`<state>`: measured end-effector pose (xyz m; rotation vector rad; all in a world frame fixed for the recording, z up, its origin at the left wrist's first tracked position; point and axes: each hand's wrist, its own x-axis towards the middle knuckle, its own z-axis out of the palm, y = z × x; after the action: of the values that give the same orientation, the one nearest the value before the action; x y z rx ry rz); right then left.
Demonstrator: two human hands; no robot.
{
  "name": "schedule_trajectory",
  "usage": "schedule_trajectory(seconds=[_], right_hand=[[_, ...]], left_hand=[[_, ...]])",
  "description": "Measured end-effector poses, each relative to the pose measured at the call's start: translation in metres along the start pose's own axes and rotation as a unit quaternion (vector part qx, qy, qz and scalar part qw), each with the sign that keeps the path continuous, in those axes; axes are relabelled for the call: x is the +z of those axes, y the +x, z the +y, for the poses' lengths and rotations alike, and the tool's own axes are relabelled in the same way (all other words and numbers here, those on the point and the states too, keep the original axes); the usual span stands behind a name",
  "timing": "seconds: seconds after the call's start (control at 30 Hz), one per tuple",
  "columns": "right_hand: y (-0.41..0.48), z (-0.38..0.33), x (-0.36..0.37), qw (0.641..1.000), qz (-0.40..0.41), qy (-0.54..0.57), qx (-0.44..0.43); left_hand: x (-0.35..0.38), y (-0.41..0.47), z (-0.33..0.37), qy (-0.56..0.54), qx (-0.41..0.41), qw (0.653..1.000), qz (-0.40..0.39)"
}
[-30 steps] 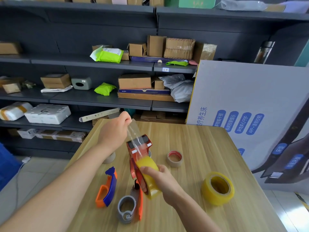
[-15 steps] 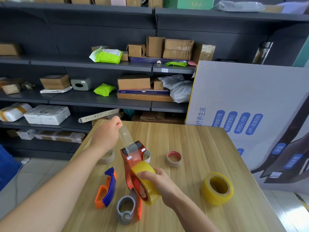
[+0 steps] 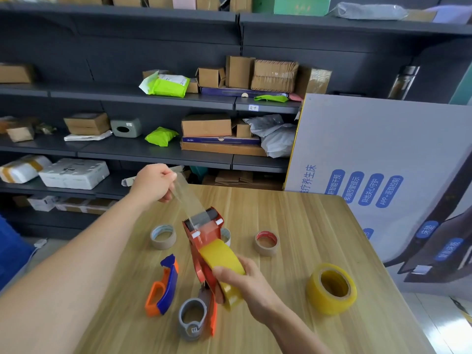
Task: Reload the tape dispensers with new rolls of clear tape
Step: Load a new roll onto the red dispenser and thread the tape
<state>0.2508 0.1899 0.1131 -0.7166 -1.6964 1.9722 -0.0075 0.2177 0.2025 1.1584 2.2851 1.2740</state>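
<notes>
Glossy tape roll [image 3: 331, 288] — wood-grain (matt) table [image 3: 306, 221].

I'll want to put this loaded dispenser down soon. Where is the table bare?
Bare wood lies beyond the red-cored roll toward the far edge of the table, and between the right hand and the full yellow roll. It is crowded near the blue-orange dispenser and grey dispenser.

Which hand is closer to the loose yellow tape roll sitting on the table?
Right. The right hand, gripping the red dispenser, sits just left of the loose yellow roll; the left hand is farther off, pulling tape near the table's far edge.
</notes>
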Motion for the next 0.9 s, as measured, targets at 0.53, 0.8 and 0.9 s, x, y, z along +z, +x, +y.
schedule_trajectory(seconds=[0.53,0.8,0.9], right_hand=[[0.003,-0.011,-0.001,0.994,0.005,0.105,-0.024],[0.005,-0.015,-0.007,0.987,0.03,0.154,-0.031],[0.006,-0.017,-0.006,0.985,0.058,0.16,-0.013]], left_hand=[[0.013,0.007,-0.01,0.025,-0.029,0.998,0.042],[0.035,-0.019,-0.034,-0.052,-0.114,0.988,-0.088],[0.042,-0.027,-0.04,-0.078,-0.134,0.977,-0.147]])
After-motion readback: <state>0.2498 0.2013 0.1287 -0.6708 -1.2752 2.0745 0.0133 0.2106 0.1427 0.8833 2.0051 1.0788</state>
